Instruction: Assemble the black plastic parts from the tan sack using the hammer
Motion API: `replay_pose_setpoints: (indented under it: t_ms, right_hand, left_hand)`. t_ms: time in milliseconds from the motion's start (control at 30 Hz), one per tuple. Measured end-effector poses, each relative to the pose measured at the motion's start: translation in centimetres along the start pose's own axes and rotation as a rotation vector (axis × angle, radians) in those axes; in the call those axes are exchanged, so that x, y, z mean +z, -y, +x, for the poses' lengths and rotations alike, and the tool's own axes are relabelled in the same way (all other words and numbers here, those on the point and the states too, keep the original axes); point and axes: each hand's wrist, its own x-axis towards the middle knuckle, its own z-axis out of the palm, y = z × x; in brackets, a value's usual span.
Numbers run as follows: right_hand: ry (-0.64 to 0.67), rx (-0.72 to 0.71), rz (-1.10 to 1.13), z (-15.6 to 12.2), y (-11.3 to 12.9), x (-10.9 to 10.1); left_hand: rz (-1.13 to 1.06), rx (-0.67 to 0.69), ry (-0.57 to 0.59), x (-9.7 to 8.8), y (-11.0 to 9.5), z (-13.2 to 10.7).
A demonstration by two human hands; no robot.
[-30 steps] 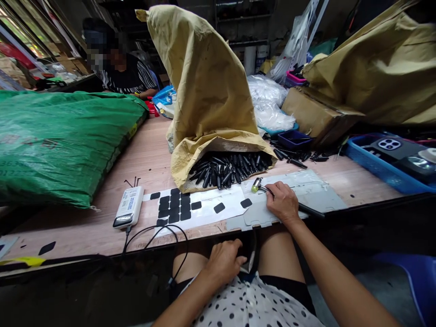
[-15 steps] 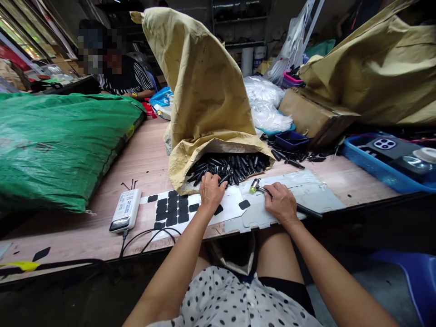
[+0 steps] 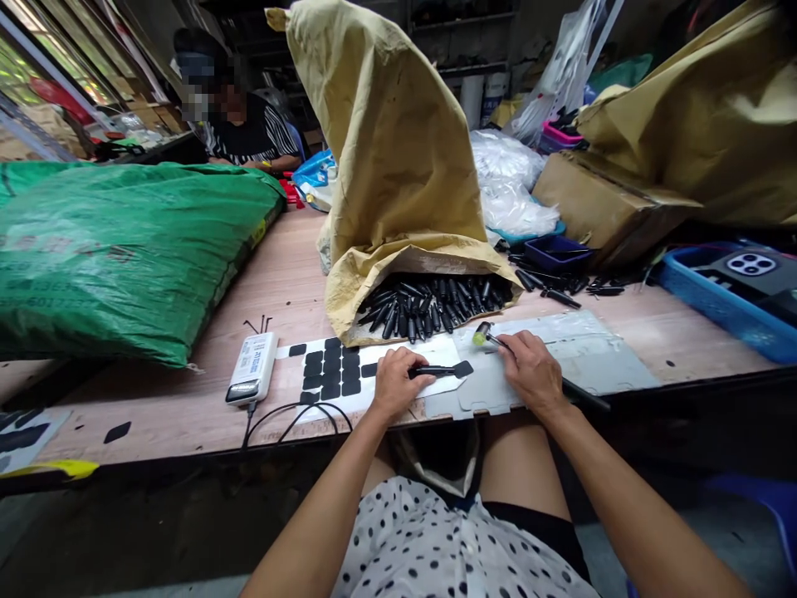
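Observation:
My left hand [image 3: 393, 382] is closed around a slim black rod-shaped part [image 3: 436, 371], its tip lying against a black pad [image 3: 464, 368] on the white backing sheet [image 3: 374, 380]. My right hand [image 3: 530, 370] grips a small hammer [image 3: 491, 336] with a yellow-green head, resting on a grey plate [image 3: 585, 353]. Just beyond both hands a tan paper sack [image 3: 398, 166] lies open, spilling a heap of black parts [image 3: 436, 303]. More black pads [image 3: 330, 374] sit in rows on the sheet.
A white power bank [image 3: 252, 378] with a black cable lies left of the sheet. A green woven sack [image 3: 124, 249] fills the left side. A blue tray [image 3: 728, 295], cardboard box [image 3: 603, 208] and plastic bags stand right and behind. Another person [image 3: 242, 133] sits far left.
My left hand rose from my lap to the heap of black parts, took one, and drew it back onto the white sheet. My right hand stayed on the hammer.

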Motion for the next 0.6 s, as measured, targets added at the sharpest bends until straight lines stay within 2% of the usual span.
replay_pose_setpoints:
  t_ms: [100,233,400,600]
  right_hand:
    - [-0.034,-0.015,0.254,-0.4,2.8,-0.8]
    - [0.071,-0.087,0.476,-1.3,6.8,-1.5]
    - [0.059,-0.133,0.453,-2.3,9.3,-1.6]
    - [0.157,-0.178,0.239,-3.1,9.3,-1.4]
  left_hand:
    - [-0.016,0.002,-0.009,0.0,-0.1,0.0]
    - [-0.016,0.008,-0.019,0.0,-0.3,-0.1]
    - [-0.002,0.019,-0.025,0.2,-0.1,-0.2]
    - [0.029,0.011,-0.017,0.1,-0.1,-0.2]
